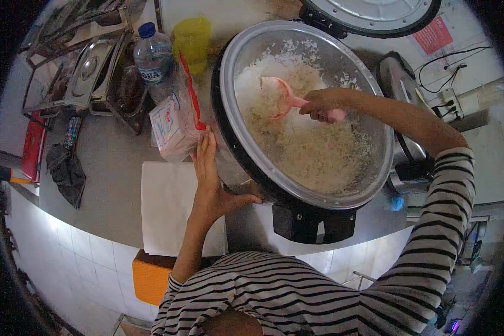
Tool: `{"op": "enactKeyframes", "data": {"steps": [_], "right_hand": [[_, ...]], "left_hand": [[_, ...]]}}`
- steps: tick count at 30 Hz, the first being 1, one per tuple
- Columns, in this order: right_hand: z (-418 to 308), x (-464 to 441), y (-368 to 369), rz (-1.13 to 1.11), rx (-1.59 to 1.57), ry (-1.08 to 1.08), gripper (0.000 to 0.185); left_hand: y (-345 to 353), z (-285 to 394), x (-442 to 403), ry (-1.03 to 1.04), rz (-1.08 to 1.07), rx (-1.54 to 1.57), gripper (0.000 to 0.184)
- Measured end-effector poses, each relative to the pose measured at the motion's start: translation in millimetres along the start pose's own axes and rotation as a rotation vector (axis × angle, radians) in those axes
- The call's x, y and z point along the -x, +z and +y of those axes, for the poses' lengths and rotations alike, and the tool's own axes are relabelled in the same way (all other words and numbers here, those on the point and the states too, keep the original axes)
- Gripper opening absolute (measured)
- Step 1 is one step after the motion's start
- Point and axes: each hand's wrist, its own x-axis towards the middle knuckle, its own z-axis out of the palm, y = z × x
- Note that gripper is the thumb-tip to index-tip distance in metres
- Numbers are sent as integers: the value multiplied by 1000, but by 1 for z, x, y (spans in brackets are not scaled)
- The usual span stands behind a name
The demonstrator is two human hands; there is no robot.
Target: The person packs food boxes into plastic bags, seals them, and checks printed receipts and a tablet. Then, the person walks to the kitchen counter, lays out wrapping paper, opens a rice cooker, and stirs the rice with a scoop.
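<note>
A large rice cooker point(228, 95) stands with its lid point(375, 12) swung back, and white rice point(325, 151) covers the inside of its pot. My right hand point(322, 105) is closed round the handle of a pink rice scoop point(285, 101). The scoop's bowl sits in the rice towards the pot's left side. Against the cooker's left outer side lies my left hand point(210, 179), thumb and fingers spread, holding nothing. Its fingertips are beside a clear plastic bag point(173, 126) of pink-and-white packs with a red strip.
White paper sheets point(165, 196) lie left of my left hand. Behind are a water bottle point(153, 59) and a yellow container point(191, 39). Further left are a metal rack point(117, 106), a remote control point(72, 134) and a dark cloth point(67, 173). A steel appliance point(400, 84) stands right of the cooker.
</note>
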Motion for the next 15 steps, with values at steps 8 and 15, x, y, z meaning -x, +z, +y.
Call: {"op": "enactKeyframes", "data": {"steps": [8,15], "right_hand": [[3,12,62,116,319,-100,16],[-14,31,88,167,429,-115,17]], "left_hand": [[3,5,0,-66,-39,-13,135],[3,2,1,-74,-24,31,135]]}}
